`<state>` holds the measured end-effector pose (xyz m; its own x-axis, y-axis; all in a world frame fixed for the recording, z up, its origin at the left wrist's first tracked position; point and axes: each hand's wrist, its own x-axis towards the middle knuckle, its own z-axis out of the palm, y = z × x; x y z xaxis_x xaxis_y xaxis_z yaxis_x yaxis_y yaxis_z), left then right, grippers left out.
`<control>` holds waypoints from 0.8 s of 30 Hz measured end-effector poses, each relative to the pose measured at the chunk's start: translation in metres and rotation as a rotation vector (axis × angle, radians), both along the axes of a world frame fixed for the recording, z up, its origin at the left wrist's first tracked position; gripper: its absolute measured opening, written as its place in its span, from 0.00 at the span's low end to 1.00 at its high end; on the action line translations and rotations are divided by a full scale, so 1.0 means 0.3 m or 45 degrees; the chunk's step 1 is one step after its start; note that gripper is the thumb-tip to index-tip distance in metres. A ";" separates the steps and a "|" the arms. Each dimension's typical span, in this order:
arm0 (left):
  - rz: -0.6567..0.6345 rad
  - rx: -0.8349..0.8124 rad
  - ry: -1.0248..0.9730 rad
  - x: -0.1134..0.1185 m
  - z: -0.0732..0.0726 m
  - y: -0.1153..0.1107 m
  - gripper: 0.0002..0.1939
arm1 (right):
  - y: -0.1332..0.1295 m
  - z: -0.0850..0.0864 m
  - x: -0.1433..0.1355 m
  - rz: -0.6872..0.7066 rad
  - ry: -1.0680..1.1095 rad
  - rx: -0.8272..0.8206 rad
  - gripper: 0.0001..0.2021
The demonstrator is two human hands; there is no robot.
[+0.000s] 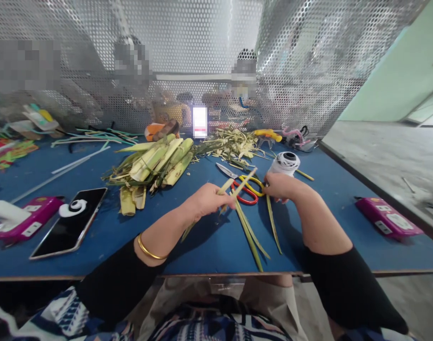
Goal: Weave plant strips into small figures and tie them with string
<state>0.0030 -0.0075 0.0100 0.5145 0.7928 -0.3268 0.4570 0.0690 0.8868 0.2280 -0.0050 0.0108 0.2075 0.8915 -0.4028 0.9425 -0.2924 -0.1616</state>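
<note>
My left hand (216,201) is closed around narrow green-yellow leaf strips (245,182) whose ends cross above the fingers. Longer strips (250,232) trail from beneath it toward the table's front edge. My right hand (280,185) has its fingertips pinched at the top of another leaf strip (272,225), which hangs down toward me. Between the hands lies a pair of scissors (250,196) with red and yellow handles, blades pointing to the far left; my right fingertips are beside the yellow loop. Just behind my right hand stands a spool of white thread (285,163).
A bundle of thick green stalks (159,163) lies beyond my left hand, with a heap of shredded peelings (234,144) behind. A phone (70,222) and a purple tissue pack (35,218) are at left; another purple pack (387,218) is at right. Perforated metal sheeting (202,52) borders the back.
</note>
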 end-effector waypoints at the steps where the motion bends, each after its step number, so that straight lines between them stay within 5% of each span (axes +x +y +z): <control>1: -0.071 0.007 0.028 -0.004 -0.002 0.000 0.13 | 0.000 -0.002 0.006 0.006 0.038 0.001 0.17; 6: -0.071 0.313 0.197 -0.028 -0.008 0.043 0.21 | -0.004 0.001 0.040 0.003 0.149 0.003 0.12; 9: 0.158 0.604 0.347 -0.046 0.005 0.107 0.13 | -0.002 0.006 0.035 -0.001 0.105 0.021 0.06; 12: 0.436 0.913 0.574 -0.064 0.029 0.164 0.22 | 0.002 0.009 0.020 -0.011 0.085 0.025 0.03; 15: 0.583 1.455 0.624 -0.063 0.038 0.176 0.27 | 0.002 0.010 0.013 -0.016 0.082 0.035 0.03; 17: 0.321 1.691 0.536 -0.044 0.025 0.154 0.22 | 0.000 0.010 0.014 -0.009 0.081 0.051 0.05; 20: -0.609 1.765 0.347 0.001 -0.016 0.097 0.20 | -0.002 0.007 0.022 0.012 0.090 0.078 0.10; 24: -1.028 1.971 0.240 0.048 -0.058 0.041 0.16 | 0.000 -0.004 0.034 0.029 0.110 0.092 0.14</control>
